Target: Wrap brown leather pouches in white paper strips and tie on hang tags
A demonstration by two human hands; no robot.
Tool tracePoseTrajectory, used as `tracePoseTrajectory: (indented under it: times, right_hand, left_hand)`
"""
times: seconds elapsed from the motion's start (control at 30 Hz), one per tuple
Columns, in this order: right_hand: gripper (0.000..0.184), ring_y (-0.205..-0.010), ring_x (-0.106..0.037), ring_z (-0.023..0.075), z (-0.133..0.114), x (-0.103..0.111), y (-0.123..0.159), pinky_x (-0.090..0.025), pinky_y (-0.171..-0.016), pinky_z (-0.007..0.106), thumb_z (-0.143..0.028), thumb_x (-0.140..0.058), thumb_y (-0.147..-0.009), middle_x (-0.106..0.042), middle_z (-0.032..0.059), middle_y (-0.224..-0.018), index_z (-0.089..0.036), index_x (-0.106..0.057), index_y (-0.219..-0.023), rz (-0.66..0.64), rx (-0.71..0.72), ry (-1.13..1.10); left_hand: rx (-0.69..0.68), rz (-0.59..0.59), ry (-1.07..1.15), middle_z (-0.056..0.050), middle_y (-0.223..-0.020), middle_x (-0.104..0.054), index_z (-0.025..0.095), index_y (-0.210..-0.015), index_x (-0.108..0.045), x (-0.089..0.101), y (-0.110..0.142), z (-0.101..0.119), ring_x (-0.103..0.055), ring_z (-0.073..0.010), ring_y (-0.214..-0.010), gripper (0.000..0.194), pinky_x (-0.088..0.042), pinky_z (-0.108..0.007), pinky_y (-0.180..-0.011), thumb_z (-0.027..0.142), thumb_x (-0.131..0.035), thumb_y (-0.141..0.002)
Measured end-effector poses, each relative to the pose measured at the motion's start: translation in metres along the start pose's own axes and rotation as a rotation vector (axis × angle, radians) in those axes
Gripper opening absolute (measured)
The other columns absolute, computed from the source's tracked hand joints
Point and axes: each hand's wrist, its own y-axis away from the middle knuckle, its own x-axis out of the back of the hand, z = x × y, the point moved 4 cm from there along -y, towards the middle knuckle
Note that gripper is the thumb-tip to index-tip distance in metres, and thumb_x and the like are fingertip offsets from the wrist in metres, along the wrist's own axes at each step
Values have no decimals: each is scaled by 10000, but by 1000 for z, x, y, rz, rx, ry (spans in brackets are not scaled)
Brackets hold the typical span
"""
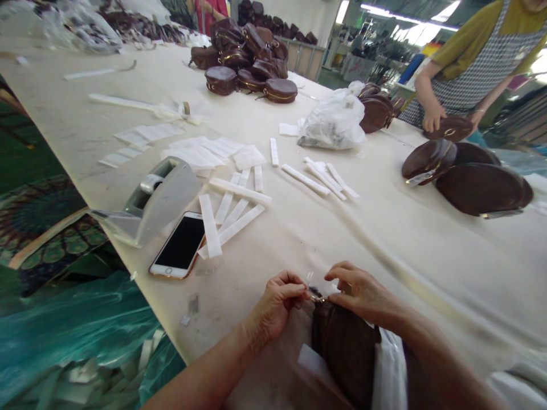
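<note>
A dark brown leather bag (pixel 345 356) lies in front of me at the lower edge, with white wrapping (pixel 390 367) along its right side. My left hand (pixel 277 302) is closed in a pinch on a small metal clasp (pixel 316 298) at the bag's far end. Over the bag's top is my right hand (pixel 363 293), its index finger raised apart from the thumb, whose tip is at the clasp. Its other fingers are partly hidden. A white slip (pixel 315 360) sticks out at the bag's left side.
Left of my hands are a phone (pixel 179 245), a tape dispenser (pixel 160 193) and several white strips (pixel 239 205). Brown bags (pixel 250 57) are piled at the back; more bags (pixel 478 179) lie at right. A person (pixel 474 68) across the table handles a bag. A plastic bag (pixel 335 119) stands mid-table.
</note>
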Motion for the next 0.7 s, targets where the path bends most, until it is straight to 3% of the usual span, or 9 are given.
tracePoseTrajectory:
  times: [0.1, 0.23, 0.37, 0.47, 0.57, 0.7]
  right_hand:
    - [249, -593, -536, 101, 4, 5, 1, -436, -574, 253, -203, -559, -695, -570, 50, -943, -156, -633, -928, -45, -22, -114]
    - [273, -589, -536, 120, 8, 13, 9, -418, -544, 242, -202, -545, -694, -582, 5, -742, -169, -624, -954, -80, -35, -160]
    - [303, -599, -557, 133, 19, 16, 19, -431, -535, 242, -253, -541, -721, -618, 12, -743, -172, -607, -1005, -91, -105, -241]
    - [346, -706, -600, 164, 19, 18, 24, -468, -618, 274, -258, -552, -710, -641, 42, -842, -169, -610, -1039, 22, -103, -230]
    - [301, -767, -607, 177, 0, 20, 27, -471, -676, 286, -267, -574, -722, -645, 46, -863, -183, -631, -1006, 175, -19, -144]
    - [220, -735, -610, 149, -29, 13, 28, -473, -669, 253, -214, -549, -769, -650, 26, -842, -213, -638, -971, 226, 134, -93]
  left_hand:
    - [-2, -22, 40, -6, -589, -602, 114, -734, -587, 0, 1, 1, -549, -91, -551, 340, -397, -201, -604, 192, -782, -467]
    - [26, -54, 97, -19, -619, -612, 104, -796, -606, -1, 0, 0, -579, -107, -598, 381, -440, -221, -668, 213, -795, -483]
    - [34, -70, 104, -81, -763, -666, 95, -899, -607, -1, -2, -4, -566, -96, -528, 431, -431, -203, -550, 187, -757, -506]
    - [8, -59, 33, -109, -914, -665, 102, -986, -614, -4, -5, -5, -575, -105, -556, 537, -408, -176, -453, 100, -719, -459]
    - [-42, -84, -76, -118, -1019, -637, 128, -1100, -603, -11, -7, -4, -594, -136, -622, 637, -411, -170, -405, 139, -740, -479]
    - [-112, -230, -196, -94, -1077, -612, 187, -1239, -532, -24, -6, -3, -565, -97, -603, 753, -473, -202, -501, 193, -774, -526]
